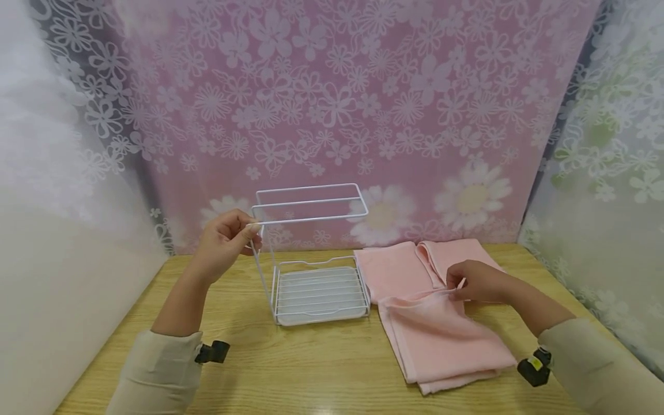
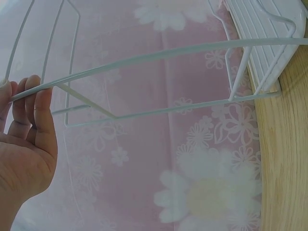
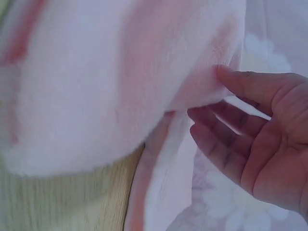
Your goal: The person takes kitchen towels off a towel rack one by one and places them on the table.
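A white wire rack [image 1: 321, 288] with a pale tray in its base stands on the table. My left hand [image 1: 224, 241] grips the rack's upper left corner between thumb and fingers; in the left wrist view the fingers [image 2: 44, 113] wrap the white rod [image 2: 159, 54]. On the right, my right hand [image 1: 479, 280] pinches the top edge of a folded pink towel [image 1: 446, 340], whose near part lies on the table. The right wrist view shows the thumb [image 3: 250, 86] on top of the towel [image 3: 96, 86] edge and fingertips beneath it.
More folded pink towels [image 1: 394, 266] lie behind the held one, against the rack's right side. A pink flowered curtain [image 1: 332, 127] hangs along the table's back edge, and pale panels [image 1: 72, 207] close in both sides. The wooden table [image 1: 290, 369] extends in front of the rack.
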`<action>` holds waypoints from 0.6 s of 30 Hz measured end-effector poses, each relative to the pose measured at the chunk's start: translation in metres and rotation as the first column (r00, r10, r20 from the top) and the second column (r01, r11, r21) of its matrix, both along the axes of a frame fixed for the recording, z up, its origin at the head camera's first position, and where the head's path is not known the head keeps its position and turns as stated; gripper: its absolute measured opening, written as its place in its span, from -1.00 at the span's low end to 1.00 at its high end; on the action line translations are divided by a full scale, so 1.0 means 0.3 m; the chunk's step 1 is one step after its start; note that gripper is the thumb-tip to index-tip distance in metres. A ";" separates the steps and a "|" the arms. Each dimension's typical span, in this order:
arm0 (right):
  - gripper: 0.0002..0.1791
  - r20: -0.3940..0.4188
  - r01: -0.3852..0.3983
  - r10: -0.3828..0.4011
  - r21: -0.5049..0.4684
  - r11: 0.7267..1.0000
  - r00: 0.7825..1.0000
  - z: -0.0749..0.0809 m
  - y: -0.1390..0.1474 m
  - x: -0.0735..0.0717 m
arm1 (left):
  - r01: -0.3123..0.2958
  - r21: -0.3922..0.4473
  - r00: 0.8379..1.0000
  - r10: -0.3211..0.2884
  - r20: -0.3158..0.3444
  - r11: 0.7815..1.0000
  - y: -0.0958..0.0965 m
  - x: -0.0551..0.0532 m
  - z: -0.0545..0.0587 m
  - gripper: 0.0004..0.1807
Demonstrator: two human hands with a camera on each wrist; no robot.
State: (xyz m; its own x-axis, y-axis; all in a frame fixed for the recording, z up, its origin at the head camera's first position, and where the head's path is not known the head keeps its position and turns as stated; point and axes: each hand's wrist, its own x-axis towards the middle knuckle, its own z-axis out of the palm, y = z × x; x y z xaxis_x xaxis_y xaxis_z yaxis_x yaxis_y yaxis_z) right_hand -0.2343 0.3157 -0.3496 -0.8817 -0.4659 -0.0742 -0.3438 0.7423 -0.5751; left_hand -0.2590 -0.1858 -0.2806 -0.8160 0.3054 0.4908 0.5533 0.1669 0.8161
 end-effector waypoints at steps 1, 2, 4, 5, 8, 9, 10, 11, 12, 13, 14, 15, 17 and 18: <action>-0.81 0.008 0.005 -0.005 -0.004 1.000 1.000 0.000 0.010 -0.011 | -0.001 0.000 1.000 0.001 -0.001 1.000 -0.001 0.000 0.001 -0.90; -0.82 0.023 0.013 -0.013 -0.012 1.000 1.000 -0.003 0.021 -0.021 | -0.001 -0.001 1.000 0.001 -0.001 1.000 -0.001 -0.001 0.003 -0.90; -0.83 0.054 0.035 -0.033 -0.030 0.999 0.998 -0.014 0.041 -0.036 | -0.002 -0.001 1.000 0.002 -0.002 1.000 -0.002 -0.001 0.005 -0.90; -0.84 0.068 0.053 -0.050 -0.038 0.998 0.996 -0.021 0.050 -0.042 | -0.003 -0.002 1.000 0.003 -0.002 1.000 -0.002 -0.002 0.006 -0.90; -0.87 0.108 0.114 -0.106 -0.075 0.991 0.989 -0.043 0.073 -0.048 | 0.001 0.003 1.000 -0.001 0.006 1.000 -0.002 -0.002 0.007 -0.88; -0.88 0.116 0.129 -0.119 -0.088 0.988 0.986 -0.049 0.080 -0.047 | 0.004 0.003 1.000 -0.004 0.011 1.000 -0.002 -0.002 0.006 -0.88; -0.86 0.127 0.146 -0.132 -0.106 0.984 0.983 -0.056 0.086 -0.045 | 0.006 0.003 1.000 -0.007 0.015 1.000 -0.001 -0.002 0.005 -0.88; -0.85 0.137 0.161 -0.145 -0.121 0.980 0.980 -0.060 0.091 -0.042 | 0.009 0.002 1.000 -0.009 0.019 1.000 -0.001 -0.001 0.004 -0.88; -0.82 0.145 0.175 -0.156 -0.130 0.976 0.977 -0.064 0.095 -0.039 | 0.011 0.000 1.000 -0.011 0.022 1.000 -0.001 0.000 0.003 -0.87; -0.79 0.154 0.183 -0.161 -0.138 0.973 0.975 -0.067 0.099 -0.034 | 0.013 -0.003 1.000 -0.012 0.022 1.000 -0.002 0.000 0.001 -0.87; -0.76 0.168 0.189 -0.163 -0.147 0.971 0.972 -0.068 0.101 -0.029 | 0.012 -0.007 1.000 -0.012 0.021 1.000 -0.002 0.000 0.001 -0.88; -0.73 0.186 0.192 -0.162 -0.154 0.969 0.969 -0.069 0.103 -0.023 | 0.013 -0.008 1.000 -0.013 0.023 1.000 -0.001 0.000 0.002 -0.86; -0.68 0.224 0.196 -0.159 -0.158 0.968 0.962 -0.070 0.104 -0.009 | 0.006 -0.012 1.000 -0.005 0.024 1.000 -0.004 0.001 0.000 -0.84; -0.65 0.244 0.193 -0.150 -0.160 0.968 0.958 -0.071 0.107 -0.002 | 0.001 -0.015 1.000 -0.001 0.026 1.000 -0.005 0.001 0.000 -0.81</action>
State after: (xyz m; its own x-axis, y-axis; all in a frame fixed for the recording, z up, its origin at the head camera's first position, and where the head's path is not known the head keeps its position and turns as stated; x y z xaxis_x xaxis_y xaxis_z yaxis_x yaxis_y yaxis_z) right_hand -0.2349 0.3478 -0.3710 -0.9187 -0.3335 -0.2116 -0.0643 0.6549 -0.7530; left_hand -0.2585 -0.1873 -0.2807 -0.8281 0.3132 0.4649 0.5321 0.1787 0.8276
